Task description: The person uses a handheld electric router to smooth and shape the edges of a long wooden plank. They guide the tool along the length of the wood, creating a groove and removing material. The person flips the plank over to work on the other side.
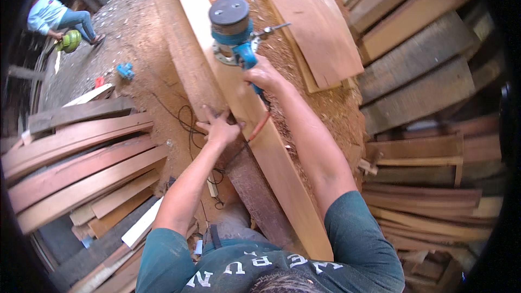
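My right hand (264, 73) is closed around the blue handle of an electric router (230, 21) with a round black top. The router stands on a long light-brown plank (282, 184), toward its far part; its bit is hidden. A thin metal rod sticks out of the router's right side. My left hand (220, 128) lies with fingers spread on a darker board (258, 184) along the plank's left side, its fingertips near the plank's edge. Just right of that hand, an orange-red strip (260, 126) crosses the plank.
Sawdust covers the ground. Wood stacks stand at left (81, 168) and right (418, 65); wide boards (315, 32) lie beyond the router. A black cord (187, 119) loops left of the boards, near a blue power tool (126, 70). A person (49, 13) carries a green gas cylinder (70, 41).
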### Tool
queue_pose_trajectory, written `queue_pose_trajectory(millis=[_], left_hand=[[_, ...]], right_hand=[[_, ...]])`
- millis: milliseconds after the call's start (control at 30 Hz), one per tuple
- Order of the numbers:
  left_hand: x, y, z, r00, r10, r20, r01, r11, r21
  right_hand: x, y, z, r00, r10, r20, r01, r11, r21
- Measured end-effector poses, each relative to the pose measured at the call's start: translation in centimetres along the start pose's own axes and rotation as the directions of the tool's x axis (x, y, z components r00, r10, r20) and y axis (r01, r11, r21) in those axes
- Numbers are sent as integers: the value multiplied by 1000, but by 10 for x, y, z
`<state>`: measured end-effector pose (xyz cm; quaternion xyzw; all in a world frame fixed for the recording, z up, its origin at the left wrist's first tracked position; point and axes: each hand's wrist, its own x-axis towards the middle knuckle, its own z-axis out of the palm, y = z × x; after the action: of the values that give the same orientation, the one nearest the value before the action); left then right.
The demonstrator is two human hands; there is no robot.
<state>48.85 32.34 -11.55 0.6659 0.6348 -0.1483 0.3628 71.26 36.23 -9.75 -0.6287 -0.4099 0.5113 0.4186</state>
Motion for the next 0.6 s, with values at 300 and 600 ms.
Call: queue_pose_trajectory(millis=[300,600], left_hand=[[1,-7,-1,998,56,-12,-55,998,41],[10,-13,3,999,38,-10,-38,998,42]], right_hand=[[-252,47,3,993,112,30,-113,993,27],[-523,113,-2,839,508,194,-499,861,-101]])
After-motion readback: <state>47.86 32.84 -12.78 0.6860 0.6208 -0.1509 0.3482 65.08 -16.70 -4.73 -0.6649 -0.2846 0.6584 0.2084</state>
